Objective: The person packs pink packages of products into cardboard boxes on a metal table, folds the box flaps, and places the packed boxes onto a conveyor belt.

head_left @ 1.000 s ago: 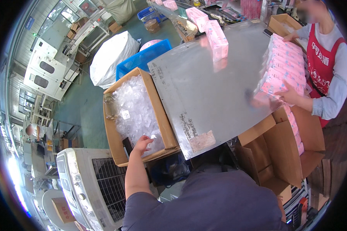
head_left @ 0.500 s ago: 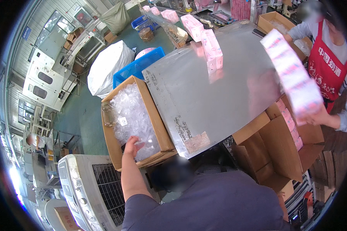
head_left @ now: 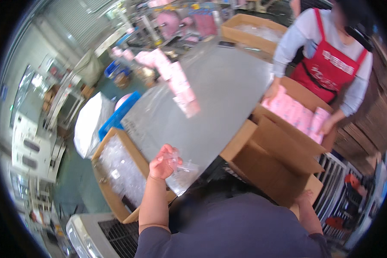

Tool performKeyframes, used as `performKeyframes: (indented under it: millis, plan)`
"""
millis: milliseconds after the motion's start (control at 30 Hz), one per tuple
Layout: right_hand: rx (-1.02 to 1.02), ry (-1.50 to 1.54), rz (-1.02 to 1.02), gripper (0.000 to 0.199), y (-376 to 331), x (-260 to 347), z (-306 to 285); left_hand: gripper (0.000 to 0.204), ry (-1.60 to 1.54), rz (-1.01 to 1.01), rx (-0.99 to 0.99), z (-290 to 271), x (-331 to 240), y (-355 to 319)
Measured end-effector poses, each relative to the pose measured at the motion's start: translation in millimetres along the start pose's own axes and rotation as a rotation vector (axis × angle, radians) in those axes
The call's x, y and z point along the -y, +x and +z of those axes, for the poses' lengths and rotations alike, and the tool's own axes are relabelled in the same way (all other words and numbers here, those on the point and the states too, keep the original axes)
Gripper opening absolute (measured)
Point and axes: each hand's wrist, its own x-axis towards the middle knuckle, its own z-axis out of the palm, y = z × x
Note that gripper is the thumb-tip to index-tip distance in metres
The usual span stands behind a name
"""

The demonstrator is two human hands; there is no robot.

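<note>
My left hand (head_left: 162,164) is raised above the near edge of the metal table, fingers closed around a clear plastic piece (head_left: 173,161). Below it stands a cardboard box (head_left: 108,197) filled with clear plastic pieces (head_left: 121,165). At the lower right, my right hand (head_left: 304,198) is at the near flap of an open cardboard carton (head_left: 284,170); its fingers are blurred and partly hidden. Just beyond that carton, a co-worker in a red apron (head_left: 331,60) has both hands on a row of pink packs (head_left: 293,112) in another carton.
A line of pink packs (head_left: 178,84) runs onto the metal table (head_left: 219,94) from the far left. A blue crate (head_left: 120,116) and a white sack (head_left: 90,127) stand left of it. Another carton (head_left: 253,32) sits at the back. Metal rollers (head_left: 331,182) lie lower right.
My left hand has come up out of the box of plastic pieces, holding one. My right hand has come into sight. The co-worker has lowered the pink packs into a carton. The view has turned right.
</note>
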Motion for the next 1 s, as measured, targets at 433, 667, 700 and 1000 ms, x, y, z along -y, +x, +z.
performKeyframes:
  millis: [433, 667, 700, 1000]
  plan:
    - [-0.164, -0.049, 0.095, 0.117, -11, 10, 21, 0.07, 1.013, -0.482, 0.629, 173, 271, 118]
    - [-0.116, -0.106, 0.093, 0.113, -25, 5, 9, 0.033, 0.961, -0.025, 0.016, 72, 158, 123]
    - [-0.123, -0.112, 0.098, 0.112, -19, 5, 12, 0.024, 0.848, 0.161, -0.202, 29, 119, 118]
    - [-0.074, 0.009, -0.008, 0.068, -88, 19, -90, 0.077, 2.244, -0.701, -1.876, -181, -43, -105]
